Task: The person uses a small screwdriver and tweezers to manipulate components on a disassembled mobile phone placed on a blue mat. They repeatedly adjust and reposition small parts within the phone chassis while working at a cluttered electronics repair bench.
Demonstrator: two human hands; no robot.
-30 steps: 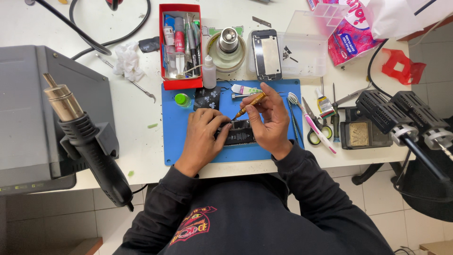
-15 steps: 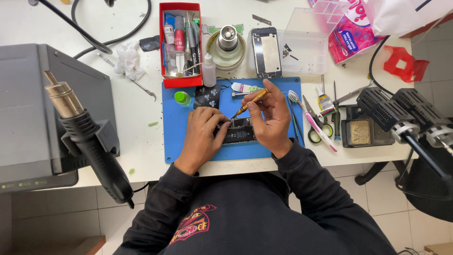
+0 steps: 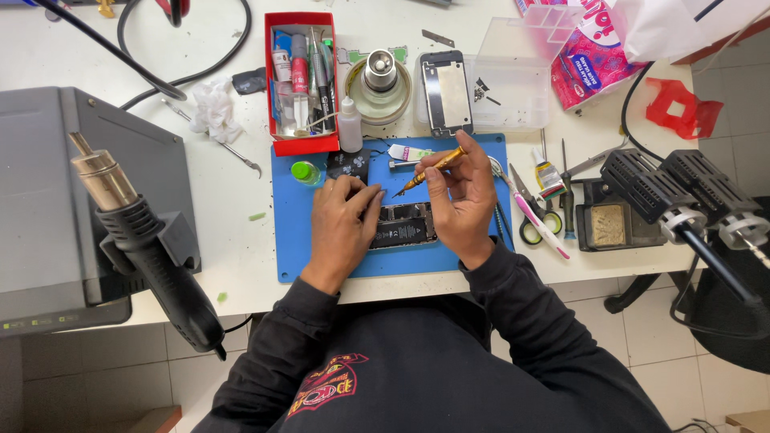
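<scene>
Right hand (image 3: 461,200) is pinched shut on a gold screwdriver (image 3: 429,169), while an opened phone (image 3: 405,224) on the blue mat (image 3: 289,248) is pressed down by the flat, open left hand (image 3: 341,228).

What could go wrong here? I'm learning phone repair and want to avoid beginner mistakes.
The screwdriver in the right hand points at the opened phone; a slip might gouge its parts. The left hand steadies only one edge, so it may shift. A freed screw could roll off the blue mat.
</scene>
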